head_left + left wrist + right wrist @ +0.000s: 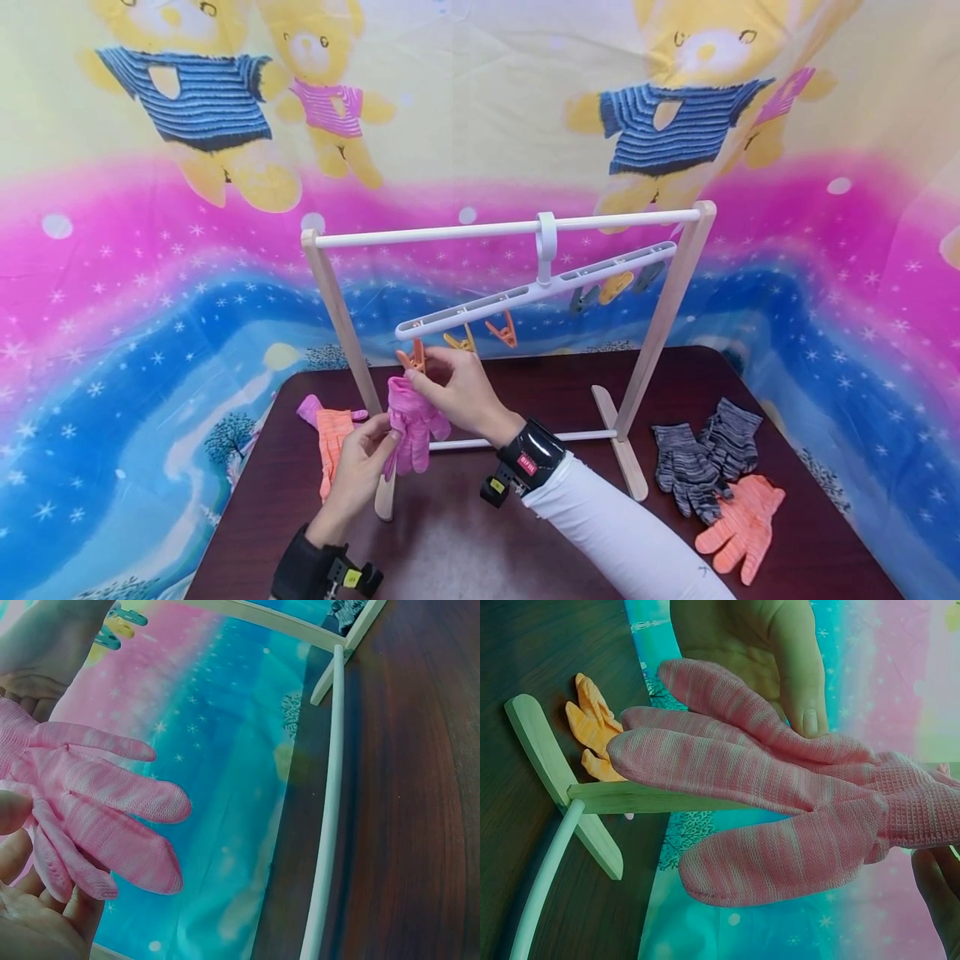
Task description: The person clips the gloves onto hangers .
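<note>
A pink knit glove (411, 425) hangs fingers-down below the left end of a white clip hanger (480, 307). My left hand (356, 471) pinches the glove's side between thumb and fingers. My right hand (468, 396) holds the glove by its cuff, right under an orange clip (414, 358). Whether the clip bites the cuff is hidden by the fingers. In the left wrist view, the pink glove (112, 802) spreads its fingers beside my left thumb. The right wrist view shows the ribbed cuff of the glove (780, 795) near my right fingertips (937, 889).
The tilted hanger hangs from a wooden rack's white rail (435, 234), with yellow (615, 287), orange (502, 331) and grey clips along it. An orange glove (332, 442) lies at left on the dark table (480, 550). Grey gloves (686, 467) and another orange glove (742, 525) lie right.
</note>
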Demonstrator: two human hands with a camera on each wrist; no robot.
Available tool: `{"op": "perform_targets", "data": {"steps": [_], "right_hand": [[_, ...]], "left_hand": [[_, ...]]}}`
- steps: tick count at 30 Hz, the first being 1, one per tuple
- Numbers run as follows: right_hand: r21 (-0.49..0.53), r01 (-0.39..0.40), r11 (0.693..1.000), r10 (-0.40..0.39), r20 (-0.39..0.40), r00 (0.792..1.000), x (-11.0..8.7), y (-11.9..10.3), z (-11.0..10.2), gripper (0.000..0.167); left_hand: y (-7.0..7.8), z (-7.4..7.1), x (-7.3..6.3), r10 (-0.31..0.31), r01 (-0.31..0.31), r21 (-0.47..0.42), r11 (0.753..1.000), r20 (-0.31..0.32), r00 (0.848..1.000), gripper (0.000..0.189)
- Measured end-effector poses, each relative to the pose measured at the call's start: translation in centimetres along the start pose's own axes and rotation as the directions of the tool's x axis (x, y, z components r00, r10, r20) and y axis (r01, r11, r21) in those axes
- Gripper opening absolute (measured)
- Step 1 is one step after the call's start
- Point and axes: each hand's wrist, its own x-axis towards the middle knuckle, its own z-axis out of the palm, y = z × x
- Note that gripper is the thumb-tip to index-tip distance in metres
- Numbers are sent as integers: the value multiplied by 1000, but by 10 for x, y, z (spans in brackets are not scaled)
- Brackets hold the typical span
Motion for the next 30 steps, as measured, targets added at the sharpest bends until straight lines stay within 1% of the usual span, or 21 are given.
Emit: {"op": "perform_targets", "data": {"steps": [3, 6, 11, 14, 20, 22, 25, 30], "right_hand": [[-11, 9, 1000, -9, -7, 1000, 0, 2, 1, 26], [-26, 25, 999, -25, -15, 1000, 1, 4, 2, 23], [-40, 49, 998, -50, -34, 998, 1, 7, 2, 21], [-45, 58, 997, -60, -39, 997, 1, 7, 2, 21], [-48, 65, 997, -67, -41, 997, 0, 8, 2, 23], [-51, 69, 996, -71, -45, 996, 0, 9, 1, 24], [-58, 70, 996, -73, -50, 996, -1, 9, 1, 24], [-58, 54, 997, -57, -50, 997, -2, 10, 1, 24]], "left_hand": [[-3, -1, 1, -8, 8, -14, 1000, 6, 1000, 26], [-6, -1, 2, -29, 29, -29, 999, 7, 1000, 25], [-8, -1, 2, -80, 80, -40, 996, -19, 997, 27], [-7, -1, 2, -99, 98, -31, 995, -38, 994, 28], [-6, -3, 1, -142, 142, -8, 990, -47, 989, 29], [-6, -4, 1, -140, 140, 2, 990, -55, 989, 29], [-7, -5, 0, -118, 119, 15, 993, -68, 991, 28], [-9, -6, -2, -83, 83, -3, 997, -73, 994, 27]]}}
